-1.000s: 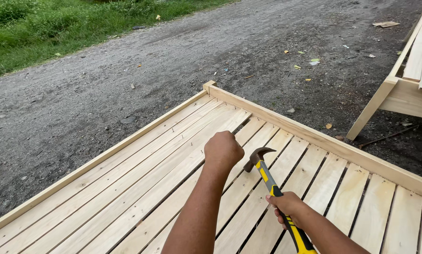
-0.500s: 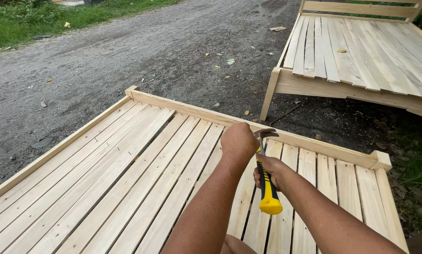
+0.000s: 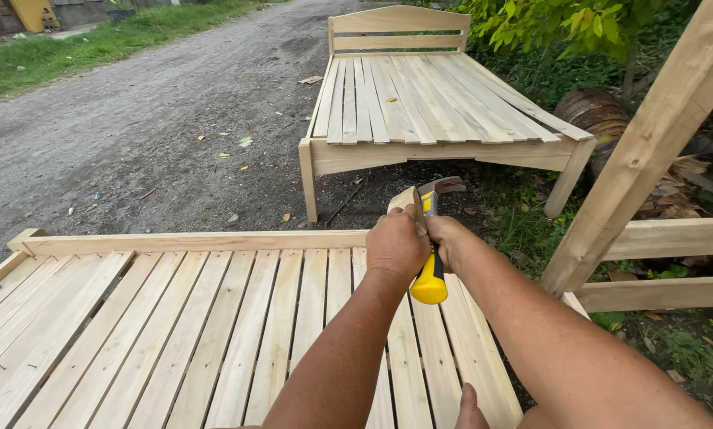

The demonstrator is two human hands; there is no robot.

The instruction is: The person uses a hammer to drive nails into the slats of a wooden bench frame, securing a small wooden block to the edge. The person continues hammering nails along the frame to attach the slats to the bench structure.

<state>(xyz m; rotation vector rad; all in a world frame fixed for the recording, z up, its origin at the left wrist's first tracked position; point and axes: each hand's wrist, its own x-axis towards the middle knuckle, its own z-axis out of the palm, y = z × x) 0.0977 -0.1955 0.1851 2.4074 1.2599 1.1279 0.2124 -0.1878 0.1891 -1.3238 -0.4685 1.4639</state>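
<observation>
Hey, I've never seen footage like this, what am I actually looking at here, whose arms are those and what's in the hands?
This is a view from a camera worn on a person's head, looking down at their own bare arms. The right hand grips a hammer with a yellow and black handle. The left hand is closed near the hammer at the corner of a slatted wooden bed frame. A second bed frame stands behind on the gravel road. A wooden post leans at the right.

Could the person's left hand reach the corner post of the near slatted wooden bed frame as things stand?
Probably yes. The left hand is closed at the corner post of the near slatted wooden bed frame, seemingly touching it, with nothing between. The right hand holds the yellow-handled claw hammer just beside it.
</observation>
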